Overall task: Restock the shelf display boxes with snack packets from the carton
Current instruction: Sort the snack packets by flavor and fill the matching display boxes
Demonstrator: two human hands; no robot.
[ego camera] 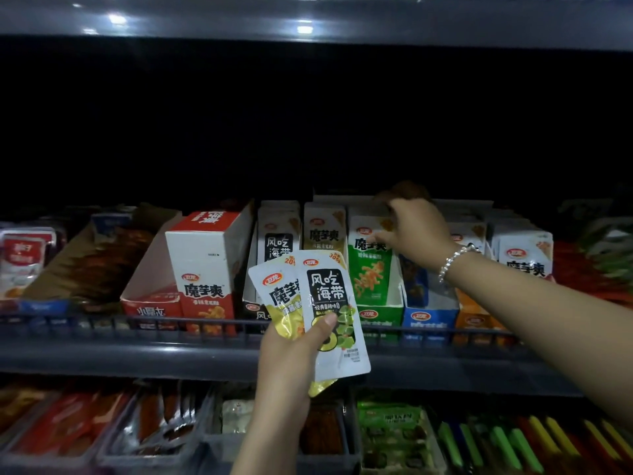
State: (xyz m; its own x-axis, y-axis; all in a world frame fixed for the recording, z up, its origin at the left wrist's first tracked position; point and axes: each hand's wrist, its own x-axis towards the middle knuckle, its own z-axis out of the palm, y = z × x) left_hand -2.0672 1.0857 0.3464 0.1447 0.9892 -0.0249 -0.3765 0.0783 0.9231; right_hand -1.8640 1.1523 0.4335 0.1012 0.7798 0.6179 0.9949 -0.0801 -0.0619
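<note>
My left hand (291,358) holds two snack packets in front of the shelf: a white packet with a black label (334,303) in front, my thumb pressed on it, and a yellow-bottomed packet (279,296) behind it. My right hand (416,229), a bead bracelet on its wrist, reaches over the green display box (376,317), its fingers curled on the tops of the green packets (368,265) standing in it. Whether it pinches one packet I cannot tell for sure. The carton is out of view.
A red display box (150,303) on the left is mostly empty beside an upright red-and-white box (205,269). Blue (428,320) and orange (474,320) boxes stand to the right. A low wire rail (102,322) fronts the shelf. The shelf below (137,430) holds more snacks.
</note>
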